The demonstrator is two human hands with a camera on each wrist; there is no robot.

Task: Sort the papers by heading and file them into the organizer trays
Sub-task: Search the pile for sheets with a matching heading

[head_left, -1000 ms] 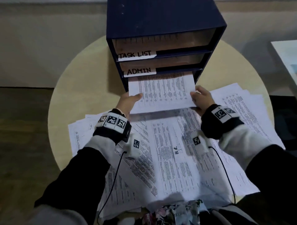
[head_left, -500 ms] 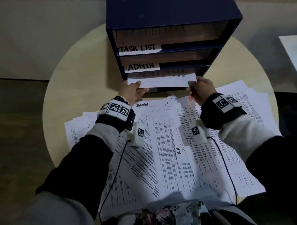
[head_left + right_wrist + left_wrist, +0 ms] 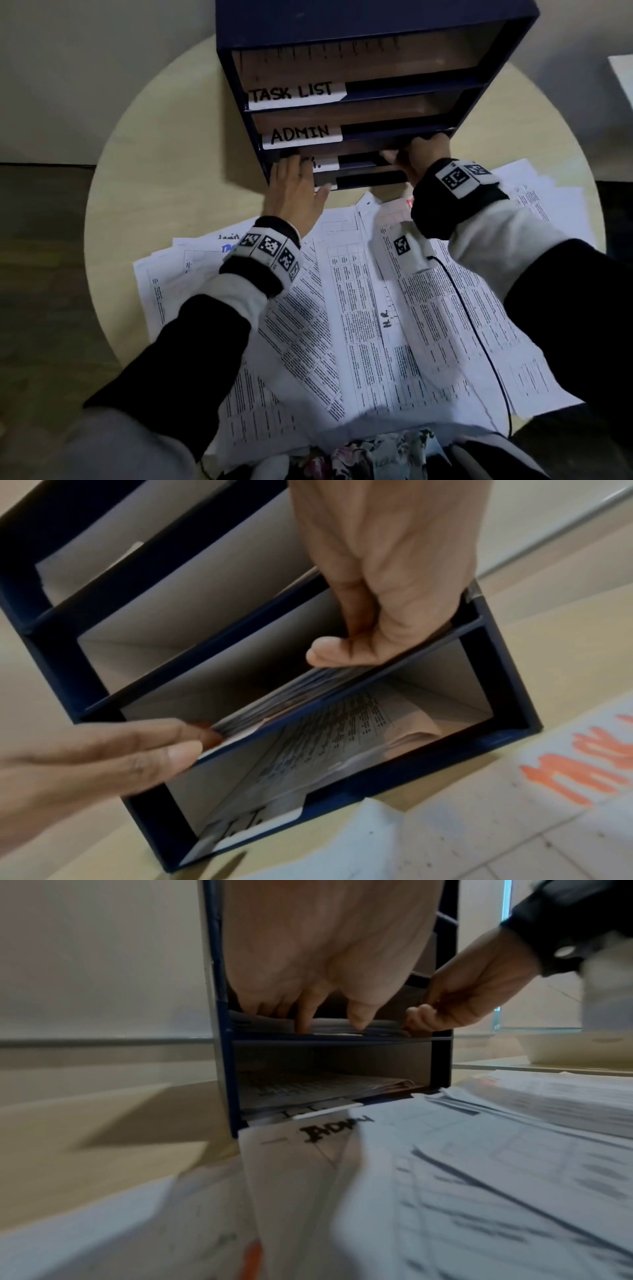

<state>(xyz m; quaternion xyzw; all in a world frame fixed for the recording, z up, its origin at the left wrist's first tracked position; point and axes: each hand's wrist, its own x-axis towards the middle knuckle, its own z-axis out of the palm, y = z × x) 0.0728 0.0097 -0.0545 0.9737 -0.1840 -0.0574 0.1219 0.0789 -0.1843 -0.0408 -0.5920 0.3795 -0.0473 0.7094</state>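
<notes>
A dark blue organizer (image 3: 359,24) stands at the back of the round table, its trays labelled TASK LIST (image 3: 294,92) and ADMIN (image 3: 299,134). Both hands are at the mouth of the third tray. My left hand (image 3: 294,185) lays straight fingers (image 3: 304,1015) against the front edge of the paper stack (image 3: 342,1028) in that tray. At the stack's right end my right hand (image 3: 416,156) has curled fingers and its thumb (image 3: 329,653) on top, pinching the papers (image 3: 274,704). The bottom tray holds printed sheets (image 3: 342,737) behind an I.T. label.
Several loose printed sheets (image 3: 359,308) cover the near half of the table (image 3: 154,171), one headed ADMIN (image 3: 335,1127), one marked H.R. (image 3: 387,318), one with orange writing (image 3: 582,772). Bare tabletop lies left and right of the organizer. A cable (image 3: 479,342) trails from my right wrist.
The sheet that both hands held in front of the organizer has slid fully into the third tray. Both hands followed it forward to the tray's mouth.
</notes>
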